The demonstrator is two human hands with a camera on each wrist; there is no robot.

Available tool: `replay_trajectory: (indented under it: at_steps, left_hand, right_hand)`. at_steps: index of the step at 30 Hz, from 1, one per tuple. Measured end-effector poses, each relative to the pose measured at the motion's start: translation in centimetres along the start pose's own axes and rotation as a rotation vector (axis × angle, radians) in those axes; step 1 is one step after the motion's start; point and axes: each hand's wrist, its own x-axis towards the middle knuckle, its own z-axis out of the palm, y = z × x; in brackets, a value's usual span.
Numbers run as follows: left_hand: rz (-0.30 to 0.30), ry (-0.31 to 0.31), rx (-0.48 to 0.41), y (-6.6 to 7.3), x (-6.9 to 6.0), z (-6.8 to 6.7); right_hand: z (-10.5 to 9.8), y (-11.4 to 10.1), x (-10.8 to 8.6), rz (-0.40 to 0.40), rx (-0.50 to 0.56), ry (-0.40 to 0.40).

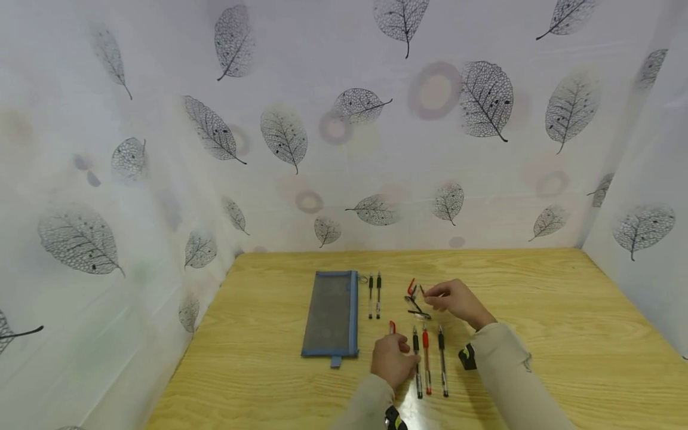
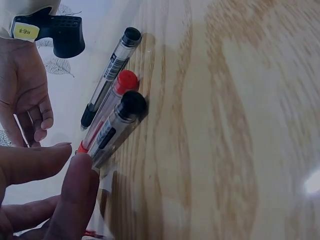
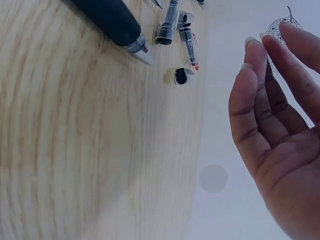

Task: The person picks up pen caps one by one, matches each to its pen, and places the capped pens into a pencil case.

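Note:
In the head view my left hand (image 1: 395, 361) is over a red pen (image 1: 392, 327), which shows above and below it. Its fingertips are beside a black pen (image 1: 416, 343), and I see nothing gripped in the left wrist view. To the right lie a red pen (image 1: 426, 340) and another black pen (image 1: 442, 352), tips pointing away. My right hand (image 1: 457, 300), fingers loosely bent, is beside a small pile of pen caps, including a red cap (image 1: 411, 286) and a black cap (image 1: 419, 315). Nothing shows between its fingers (image 3: 245, 105) in the right wrist view.
A grey mesh pouch (image 1: 330, 313) with blue edges lies left of the pens. Two more black pens, one (image 1: 371, 297) nearest the pouch, lie side by side. Leaf-patterned sheeting (image 1: 344, 149) stands around the wooden table (image 1: 258, 322).

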Motion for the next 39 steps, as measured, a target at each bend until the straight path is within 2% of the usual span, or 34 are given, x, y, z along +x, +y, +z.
replay_trajectory:
  at_steps: [5,11,19,25,39]
  left_hand:
    - [-0.017,-0.024,-0.015,0.3,-0.1,0.1]
    - [-0.038,-0.015,-0.031,0.6,-0.3,0.7]
    - [-0.012,0.034,0.125,0.4,0.0,1.2]
    - [-0.014,0.02,0.126,0.6,-0.1,1.2]
    - [-0.066,-0.009,0.128,1.3,-0.2,1.4]
  right_hand:
    - [0.0,0.3,-0.1,0.016,0.009,0.002]
    - [0.0,0.4,-0.2,0.009,0.008,0.003]
    - [0.1,0.4,-0.5,0.024,0.007,0.014]
    - [0.0,0.3,-0.7,0.029,0.001,0.015]
    - [0.2,0.7,-0.5,0.042,-0.008,0.014]
